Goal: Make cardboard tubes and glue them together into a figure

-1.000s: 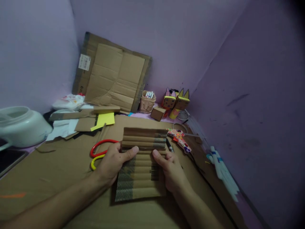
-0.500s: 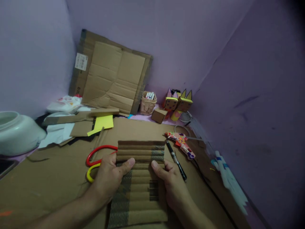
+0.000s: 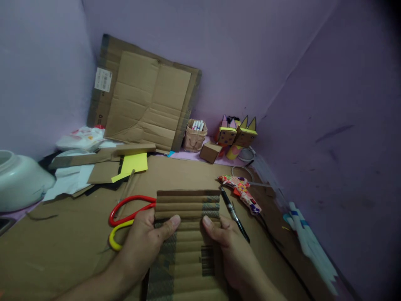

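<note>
Two hands on a ribbed cardboard piece

Both hands grip one thing — a ribbed cardboard piece (image 3: pixel 187 234) that lies flat on the tabletop (image 3: pixel 62 242), low in the middle of the view. Its surface is a stack of rounded ridges running crosswise, like rolled tubes laid side by side. The colour is plain brown, with darker printed or taped patches down its left side, at its upper right corner and in a small block near the right thumb. The left hand (image 3: pixel 142 244) clasps the left edge with the thumb laid across a ridge; the right hand (image 3: pixel 233 255) clasps the right edge in the same way, thumb pointing inward. The two thumbs are near each other but apart.

Just left of the piece lie scissors (image 3: pixel 125 217) with one red and one yellow handle loop; their blades are hidden under the left hand and the piece. A black pen (image 3: pixel 234 214) lies just right of it, and a patterned glue gun (image 3: pixel 241 192) sits beyond the pen.

Much is cut off — the near end of the piece runs out of the bottom edge, and so do both forearms. The fingers under the edges cannot be seen. The dim light makes the dark patches hard to read; they may be tape.
</note>
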Tool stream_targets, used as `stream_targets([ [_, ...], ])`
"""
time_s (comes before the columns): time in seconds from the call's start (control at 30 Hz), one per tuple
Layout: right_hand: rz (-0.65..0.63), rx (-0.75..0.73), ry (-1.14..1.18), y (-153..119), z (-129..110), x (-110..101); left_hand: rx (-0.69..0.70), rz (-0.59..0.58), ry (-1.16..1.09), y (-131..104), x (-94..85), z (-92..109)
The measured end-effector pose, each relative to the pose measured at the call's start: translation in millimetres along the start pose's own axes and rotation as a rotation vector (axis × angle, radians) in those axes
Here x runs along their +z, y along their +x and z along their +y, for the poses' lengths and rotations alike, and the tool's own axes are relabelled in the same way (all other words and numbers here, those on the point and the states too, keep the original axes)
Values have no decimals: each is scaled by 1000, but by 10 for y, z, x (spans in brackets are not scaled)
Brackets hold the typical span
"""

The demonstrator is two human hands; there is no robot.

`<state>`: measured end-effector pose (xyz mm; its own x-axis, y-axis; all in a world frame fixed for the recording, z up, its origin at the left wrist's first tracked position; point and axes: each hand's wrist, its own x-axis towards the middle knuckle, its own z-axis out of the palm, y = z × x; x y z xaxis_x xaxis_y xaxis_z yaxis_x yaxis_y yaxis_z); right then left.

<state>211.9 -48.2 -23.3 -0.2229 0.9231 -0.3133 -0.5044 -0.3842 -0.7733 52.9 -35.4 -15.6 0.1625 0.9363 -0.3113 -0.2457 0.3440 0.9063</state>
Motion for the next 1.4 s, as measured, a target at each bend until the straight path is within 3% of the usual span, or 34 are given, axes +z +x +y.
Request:
stream_targets([
  [0.1,43,-21,-28,26,-43,-65,52,-31,207,23,-128,78],
  [0.2,83,-46,-59,49,-91,-125,252,127,350,-5,-342,193],
  [0.3,52,-19,-79,47,-101,-138,199,169,408,-105,-456,273],
  [0.37,7,-1,-74,31,-79,-113,192,156,352,-175,-415,259],
  [0.5,-62,-27,-95,-19,-28,-24,79,-13,114,-217,-186,103],
  [0.63,-113,-65,-157,-63,-52,11,22,41,50,-178,-81,3],
  [0.8,-191,-29,-226,-78,-106,-31,99,99,10,-151,-148,14],
  [1.03,-70,19,-319,-85,-273,-140,114,140,27,-160,-196,-35],
  [1.23,-184,164,-231,-88,-433,-196,76,176,-110,-152,-161,30],
  [1.4,-73,30,-189,-29,-385,-230,76,224,-202,-47,-293,107],
])
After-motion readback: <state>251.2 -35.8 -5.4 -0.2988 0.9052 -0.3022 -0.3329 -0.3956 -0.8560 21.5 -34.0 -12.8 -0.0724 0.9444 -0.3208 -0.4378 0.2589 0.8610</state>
